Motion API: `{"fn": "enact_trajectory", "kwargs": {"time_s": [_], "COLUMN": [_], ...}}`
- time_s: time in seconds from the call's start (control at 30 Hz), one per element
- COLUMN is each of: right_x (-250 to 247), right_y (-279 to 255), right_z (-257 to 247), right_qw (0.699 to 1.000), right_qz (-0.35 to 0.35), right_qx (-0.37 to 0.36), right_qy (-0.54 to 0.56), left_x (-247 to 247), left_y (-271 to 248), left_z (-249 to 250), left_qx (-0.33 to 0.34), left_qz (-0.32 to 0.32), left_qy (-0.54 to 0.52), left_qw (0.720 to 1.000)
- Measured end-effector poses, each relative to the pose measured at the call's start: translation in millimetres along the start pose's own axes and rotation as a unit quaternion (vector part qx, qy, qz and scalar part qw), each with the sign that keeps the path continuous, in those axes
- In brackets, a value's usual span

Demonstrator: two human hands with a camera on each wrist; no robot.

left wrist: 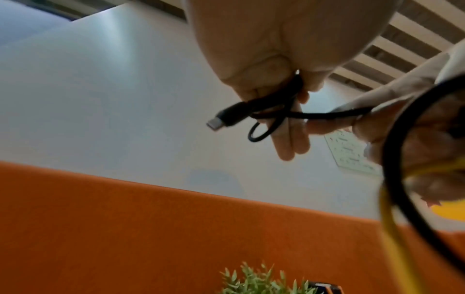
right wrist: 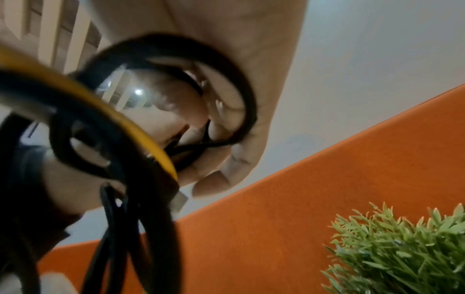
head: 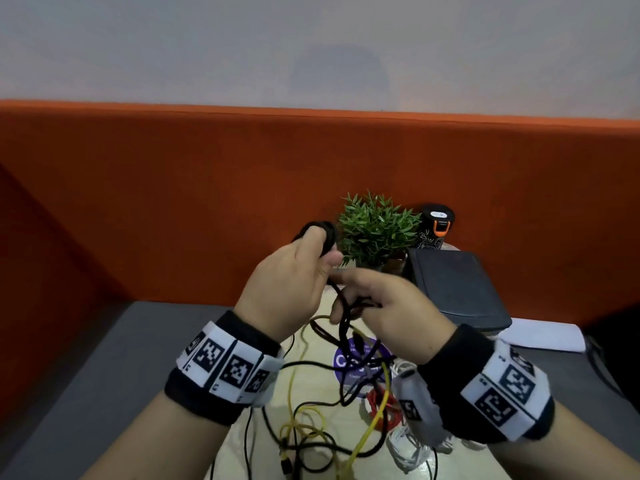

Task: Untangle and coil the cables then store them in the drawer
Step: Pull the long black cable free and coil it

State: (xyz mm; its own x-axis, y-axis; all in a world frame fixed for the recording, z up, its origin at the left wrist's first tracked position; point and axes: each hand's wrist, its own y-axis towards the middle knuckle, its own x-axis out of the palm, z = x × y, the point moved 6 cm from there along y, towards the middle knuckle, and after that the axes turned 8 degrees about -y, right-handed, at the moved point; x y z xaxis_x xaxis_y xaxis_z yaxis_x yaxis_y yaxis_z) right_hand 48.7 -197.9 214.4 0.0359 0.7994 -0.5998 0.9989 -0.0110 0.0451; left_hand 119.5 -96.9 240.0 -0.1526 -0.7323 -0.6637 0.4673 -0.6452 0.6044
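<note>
Aloft, left hand (head: 294, 271) and right hand (head: 391, 313) (both raised) pinching black cable (head: 341, 306).

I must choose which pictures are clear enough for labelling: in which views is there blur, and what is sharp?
Head view: mostly sharp, both hands clear, left hand and right hand, lines bent at the edges by the wide lens. Left wrist view: plug fairly sharp, near black cable blurred. Right wrist view: the worst, with cables close to the lens smeared and plant soft.
</note>
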Motion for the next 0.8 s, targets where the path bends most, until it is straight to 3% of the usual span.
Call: {"fn": "enact_trajectory", "kwargs": {"time_s": [0.17, 0.33, 0.53, 0.67, 0.73, 0.8], "right_x": [-12, -24, -20, -12, -10, -8], "right_y": [-1, 1, -8, -12, -11, -9], "right_z": [6, 23, 51, 66, 68, 68], "right_qw": [0.996, 0.984, 0.983, 0.987, 0.986, 0.968], "right_qz": [0.082, 0.146, 0.143, 0.122, 0.13, 0.144], "right_qx": [-0.015, 0.021, 0.079, 0.104, 0.105, 0.134], "right_qy": [0.027, 0.102, 0.089, 0.0, 0.031, 0.155], "left_x": [4, 9, 2, -15, -21, -24], "left_y": [1, -3, -2, 2, 4, 4], "left_z": [1, -7, -21, -25, -25, -25], "left_qx": [0.022, -0.049, -0.069, -0.085, -0.094, -0.103], "left_qz": [-0.059, -0.133, -0.072, -0.012, 0.005, 0.015], "left_qy": [0.048, -0.003, 0.07, 0.092, 0.091, 0.092], "left_qw": [0.997, 0.99, 0.993, 0.992, 0.991, 0.99]}}
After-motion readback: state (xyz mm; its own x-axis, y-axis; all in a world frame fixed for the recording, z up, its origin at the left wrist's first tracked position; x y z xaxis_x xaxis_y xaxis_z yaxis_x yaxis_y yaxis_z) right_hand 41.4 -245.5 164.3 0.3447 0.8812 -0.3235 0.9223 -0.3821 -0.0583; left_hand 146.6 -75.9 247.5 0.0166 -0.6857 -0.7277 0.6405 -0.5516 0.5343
